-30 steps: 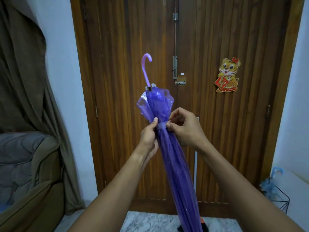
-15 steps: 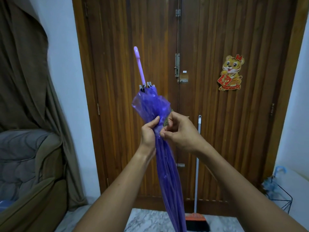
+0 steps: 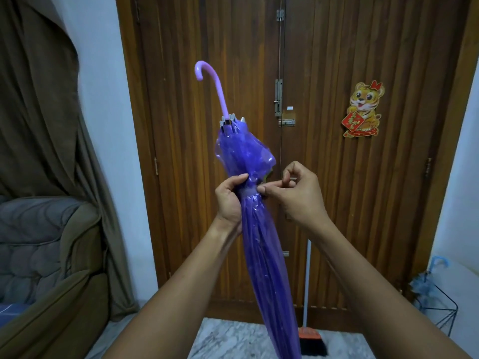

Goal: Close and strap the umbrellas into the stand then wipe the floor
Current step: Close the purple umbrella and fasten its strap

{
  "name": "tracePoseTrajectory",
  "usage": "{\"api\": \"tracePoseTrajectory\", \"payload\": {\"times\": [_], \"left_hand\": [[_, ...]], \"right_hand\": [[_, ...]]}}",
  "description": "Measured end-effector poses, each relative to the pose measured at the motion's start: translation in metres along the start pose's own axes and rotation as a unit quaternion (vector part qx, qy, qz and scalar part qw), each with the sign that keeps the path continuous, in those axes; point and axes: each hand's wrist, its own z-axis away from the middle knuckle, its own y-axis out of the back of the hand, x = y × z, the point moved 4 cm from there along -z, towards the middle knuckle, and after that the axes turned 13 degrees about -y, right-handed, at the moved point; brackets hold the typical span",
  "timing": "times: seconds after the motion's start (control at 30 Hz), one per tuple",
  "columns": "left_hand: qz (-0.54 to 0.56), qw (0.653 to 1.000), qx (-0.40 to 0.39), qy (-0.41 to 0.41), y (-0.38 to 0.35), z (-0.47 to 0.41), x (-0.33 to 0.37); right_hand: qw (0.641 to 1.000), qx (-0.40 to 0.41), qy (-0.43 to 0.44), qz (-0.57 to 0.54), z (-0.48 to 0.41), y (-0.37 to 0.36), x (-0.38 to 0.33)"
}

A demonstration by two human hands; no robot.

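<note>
umbrella: purple umbrella (image 3: 261, 255), translucent glossy plastic, folded into a crinkled narrow cone, puffed above the cinch
handle: lilac hook (image 3: 216, 89), smooth, pointing up
strap: pale band (image 3: 250, 190) round the cinch
position: held tilted before ribbed wooden door (image 3: 337, 203), low end out of frame
left hand (image 3: 229, 200): fingers wrapped round umbrella at strap
right hand (image 3: 298, 198): fingers curled, thumb tip on strap; pinch unclear
stand: black wire stand (image 3: 449, 310), far right, well apart
</note>
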Motion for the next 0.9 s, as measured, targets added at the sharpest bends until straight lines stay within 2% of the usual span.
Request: {"api": "tracePoseTrajectory", "payload": {"times": [0.13,0.27,0.33,0.4,0.47,0.53,0.57,0.6,0.67,0.7,0.73,0.8,0.9], "left_hand": [[-0.033,0.999,-0.001,-0.031,0.002,-0.007,-0.008],[-0.087,0.990,0.056,-0.095,0.009,-0.007,-0.009],[-0.178,0.966,0.121,-0.146,0.012,-0.005,-0.001],[-0.291,0.924,0.181,-0.169,0.014,-0.001,0.006],[-0.407,0.875,0.203,-0.168,0.013,0.005,0.012],[-0.474,0.846,0.198,-0.143,0.020,0.006,0.012],[-0.477,0.851,0.192,-0.109,0.023,0.006,0.009],[-0.452,0.872,0.179,-0.064,0.024,0.007,0.005],[-0.282,0.948,0.133,0.062,0.018,0.009,-0.007],[-0.194,0.968,0.107,0.119,0.012,0.012,-0.012],[-0.138,0.975,0.077,0.159,0.009,0.013,-0.014],[-0.124,0.973,0.050,0.189,0.011,0.014,-0.014],[-0.138,0.973,0.092,0.163,0.024,0.009,-0.013]], "right_hand": [[0.988,-0.015,-0.107,-0.111,0.003,-0.005,0.018],[0.977,-0.011,-0.132,-0.166,0.001,-0.011,0.032],[0.980,0.004,-0.122,-0.159,-0.001,-0.010,0.036],[0.983,0.034,-0.108,-0.148,0.000,-0.009,0.041],[0.985,0.068,-0.090,-0.127,0.002,-0.009,0.044],[0.989,0.096,-0.064,-0.089,0.004,-0.009,0.045],[0.991,0.110,-0.045,-0.067,0.004,-0.009,0.044],[0.991,0.123,-0.022,-0.043,0.004,-0.009,0.042],[0.989,0.146,0.025,0.009,0.003,-0.011,0.036],[0.987,0.152,0.043,0.036,0.002,-0.013,0.034],[0.985,0.153,0.055,0.059,0.001,-0.015,0.033],[0.984,0.139,0.063,0.086,0.001,-0.018,0.035],[0.988,0.110,0.066,0.089,0.003,-0.019,0.042]]}}
